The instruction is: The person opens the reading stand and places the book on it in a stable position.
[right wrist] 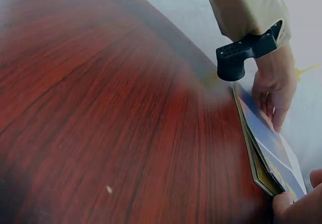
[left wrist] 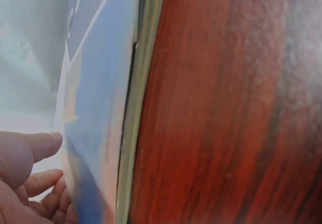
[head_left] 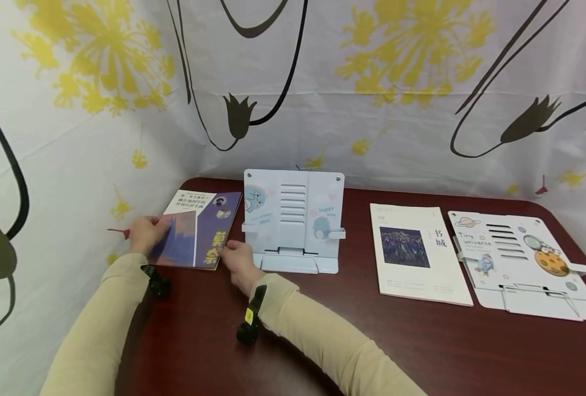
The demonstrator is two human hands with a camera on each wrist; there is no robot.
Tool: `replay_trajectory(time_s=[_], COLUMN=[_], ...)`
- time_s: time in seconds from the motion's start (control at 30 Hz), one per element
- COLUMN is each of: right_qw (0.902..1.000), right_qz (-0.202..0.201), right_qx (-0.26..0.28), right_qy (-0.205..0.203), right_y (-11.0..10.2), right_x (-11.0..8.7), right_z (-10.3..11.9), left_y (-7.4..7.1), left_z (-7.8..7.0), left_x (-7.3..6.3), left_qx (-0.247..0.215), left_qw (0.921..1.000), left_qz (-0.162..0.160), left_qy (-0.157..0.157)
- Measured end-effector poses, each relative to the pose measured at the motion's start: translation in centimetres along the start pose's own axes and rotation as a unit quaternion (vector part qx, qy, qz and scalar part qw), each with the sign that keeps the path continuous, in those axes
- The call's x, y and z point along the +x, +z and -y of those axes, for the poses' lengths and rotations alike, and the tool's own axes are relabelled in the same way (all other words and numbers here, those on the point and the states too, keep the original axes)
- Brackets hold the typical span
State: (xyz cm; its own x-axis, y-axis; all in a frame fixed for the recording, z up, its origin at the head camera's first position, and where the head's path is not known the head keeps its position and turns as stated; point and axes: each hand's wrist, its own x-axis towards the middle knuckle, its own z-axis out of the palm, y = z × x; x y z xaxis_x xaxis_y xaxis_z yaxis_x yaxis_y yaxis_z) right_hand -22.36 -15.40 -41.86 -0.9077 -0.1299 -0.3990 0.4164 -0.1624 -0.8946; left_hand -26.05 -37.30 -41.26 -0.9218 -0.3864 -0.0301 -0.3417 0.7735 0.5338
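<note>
A magazine (head_left: 206, 220) with a purple, white and orange-blue cover lies at the table's back left; its layered edge (left wrist: 132, 133) shows in the left wrist view. My left hand (head_left: 147, 234) holds its left edge, thumb and curled fingers right at the side. At the near right corner, my right hand (head_left: 241, 263) pinches the magazine, the thumb (right wrist: 283, 204) against the edge in the right wrist view. Just right of it stands a white book stand (head_left: 293, 214) with blue cartoon prints, its back panel raised.
Further right, a cream magazine (head_left: 407, 280) with a dark picture lies on the dark red table (head_left: 352, 341). Beside it is a second white book stand (head_left: 515, 264) with planet prints, folded low. A patterned cloth (head_left: 322, 66) hangs behind and along the left.
</note>
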Motion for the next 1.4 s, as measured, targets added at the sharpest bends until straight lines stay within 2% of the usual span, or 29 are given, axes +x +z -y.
replay_trajectory(time_s=[0.1,0.27,0.4,0.5,0.6,0.73,0.97,1.07,1.2,1.33,1.4], right_qw=[0.9999,0.9993,0.9989,0.9989,0.9991,0.9992,0.9991,0.9983,0.9965,0.9951,0.9949], right_qz=[-0.001,-0.001,0.005,0.012,0.018,0.028,0.018,0.012,0.012,0.017,0.016], right_qx=[-0.015,-0.035,-0.044,-0.042,-0.030,-0.020,0.023,0.034,0.063,0.083,0.084], right_qy=[-0.002,-0.008,-0.013,-0.018,-0.021,-0.022,-0.032,-0.045,-0.053,-0.051,-0.054], right_y=[-0.1,-0.3,-0.4,-0.5,-0.6,-0.6,-0.4,-0.4,-0.5,-1.0,-1.4], right_x=[0.0,-0.2,-0.3,-0.4,-0.4,-0.3,-0.4,-0.6,-1.0,-1.5,-1.7], right_z=[0.0,0.0,0.1,0.2,0.3,0.4,0.9,1.5,2.4,3.7,4.4], left_y=[-0.2,-0.2,-0.1,-0.1,-0.2,-0.5,-1.4,-1.4,-1.3,-1.6,-1.8], left_z=[0.0,-0.2,0.0,0.3,0.4,0.3,0.4,0.5,0.3,-0.4,-1.2], left_x=[-0.1,-0.5,-0.9,-1.3,-1.8,-2.6,-3.8,-4.0,-4.2,-4.4,-4.5], left_qx=[-0.006,-0.038,-0.071,-0.118,-0.163,-0.187,-0.245,-0.260,-0.287,-0.295,-0.298], left_qw=[0.9996,0.9982,0.9953,0.9880,0.9787,0.9713,0.9557,0.9518,0.9448,0.9440,0.9453], left_qz=[0.001,-0.011,-0.050,-0.089,-0.114,-0.136,-0.131,-0.126,-0.127,-0.118,-0.101], left_qy=[-0.027,-0.045,-0.043,-0.045,-0.051,-0.057,-0.098,-0.103,-0.094,-0.088,-0.086])
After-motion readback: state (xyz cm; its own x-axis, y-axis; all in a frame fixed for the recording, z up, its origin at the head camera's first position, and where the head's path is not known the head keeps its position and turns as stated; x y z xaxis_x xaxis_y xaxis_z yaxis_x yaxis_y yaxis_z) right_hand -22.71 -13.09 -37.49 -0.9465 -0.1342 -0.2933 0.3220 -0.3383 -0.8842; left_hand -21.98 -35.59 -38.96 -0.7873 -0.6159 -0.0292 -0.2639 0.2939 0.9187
